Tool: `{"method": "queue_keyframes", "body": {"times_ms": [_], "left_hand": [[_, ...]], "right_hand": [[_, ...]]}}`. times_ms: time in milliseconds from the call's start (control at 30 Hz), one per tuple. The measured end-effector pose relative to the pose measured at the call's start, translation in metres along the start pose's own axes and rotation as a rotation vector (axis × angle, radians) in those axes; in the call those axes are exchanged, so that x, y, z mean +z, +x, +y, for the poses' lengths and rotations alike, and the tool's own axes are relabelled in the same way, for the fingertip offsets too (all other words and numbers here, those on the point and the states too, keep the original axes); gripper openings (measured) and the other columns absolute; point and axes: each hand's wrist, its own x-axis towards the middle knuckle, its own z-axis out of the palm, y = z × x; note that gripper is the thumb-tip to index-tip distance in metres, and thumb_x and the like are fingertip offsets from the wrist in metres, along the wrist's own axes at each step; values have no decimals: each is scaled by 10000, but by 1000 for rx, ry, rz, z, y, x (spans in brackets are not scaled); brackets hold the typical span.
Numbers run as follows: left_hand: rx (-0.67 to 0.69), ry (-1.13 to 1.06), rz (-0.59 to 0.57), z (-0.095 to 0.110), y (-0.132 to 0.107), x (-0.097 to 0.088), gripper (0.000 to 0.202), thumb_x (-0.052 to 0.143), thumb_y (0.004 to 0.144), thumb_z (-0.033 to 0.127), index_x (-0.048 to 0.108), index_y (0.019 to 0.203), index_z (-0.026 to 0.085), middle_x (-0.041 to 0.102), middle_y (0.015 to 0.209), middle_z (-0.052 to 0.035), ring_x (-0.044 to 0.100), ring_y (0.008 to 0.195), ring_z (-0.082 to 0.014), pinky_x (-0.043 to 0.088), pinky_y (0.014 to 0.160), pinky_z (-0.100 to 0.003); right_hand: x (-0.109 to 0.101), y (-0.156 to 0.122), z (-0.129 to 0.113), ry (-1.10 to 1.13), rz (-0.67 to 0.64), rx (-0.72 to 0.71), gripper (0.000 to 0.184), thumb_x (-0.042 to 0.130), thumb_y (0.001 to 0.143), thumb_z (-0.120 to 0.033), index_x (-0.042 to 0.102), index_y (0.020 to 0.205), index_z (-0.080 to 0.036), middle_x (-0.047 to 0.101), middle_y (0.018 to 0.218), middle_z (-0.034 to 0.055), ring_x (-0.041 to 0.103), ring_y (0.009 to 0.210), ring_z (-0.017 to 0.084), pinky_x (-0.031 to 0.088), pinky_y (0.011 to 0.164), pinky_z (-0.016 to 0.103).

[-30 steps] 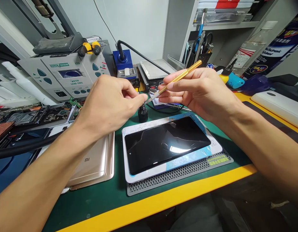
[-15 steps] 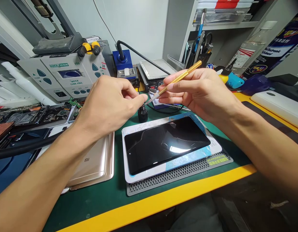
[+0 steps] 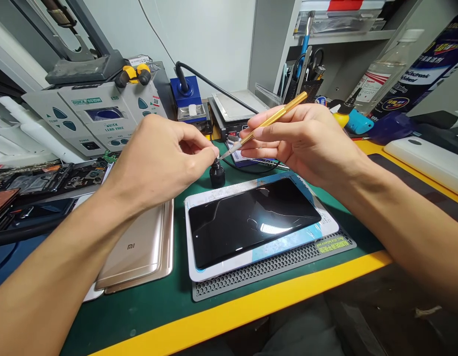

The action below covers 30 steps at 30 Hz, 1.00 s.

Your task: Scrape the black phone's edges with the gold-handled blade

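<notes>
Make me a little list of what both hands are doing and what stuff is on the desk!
left hand: fingertips pinched at the tip of the tool, just above a small black bottle
right hand: holds a gold craft knife like a pen, tip pointing left
in front: black phone screen lying flat on a grey honeycomb mat
left of it: gold phone back
behind: grey soldering station
surface: green mat with a yellow edge
</notes>
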Motion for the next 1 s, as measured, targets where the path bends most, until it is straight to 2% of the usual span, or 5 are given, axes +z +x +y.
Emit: {"method": "queue_keyframes", "body": {"times_ms": [167,433,733,1000], "left_hand": [[8,-10,10,2,-2,1,161,690,768,390,757,699,261,686,619,32,524,544,-137,366,510,-331],[25,30,23,4,-2,2,251,675,787,438,742,686,217,670,603,13,537,556,-154,375,536,-347],[32,38,33,3,-3,1,261,681,792,451,733,677,222,654,589,17,535,547,-150,379,519,-350],[26,48,39,0,-3,2,262,675,802,461,745,709,226,659,611,24,537,556,-144,383,528,-353]], "right_hand": [[1,-1,-1,-8,12,5,142,682,770,-28,711,839,-149,778,847,78,766,811,254,614,931,469],[0,-1,1,-9,16,-18,143,684,760,-17,715,821,-142,780,840,94,773,789,269,632,888,465],[1,-4,-1,-44,5,-30,134,714,788,-52,720,832,-178,781,861,73,759,817,265,604,970,505],[3,-3,-1,-27,19,-23,161,683,761,-17,722,823,-160,783,838,79,764,774,254,635,897,454]]}}
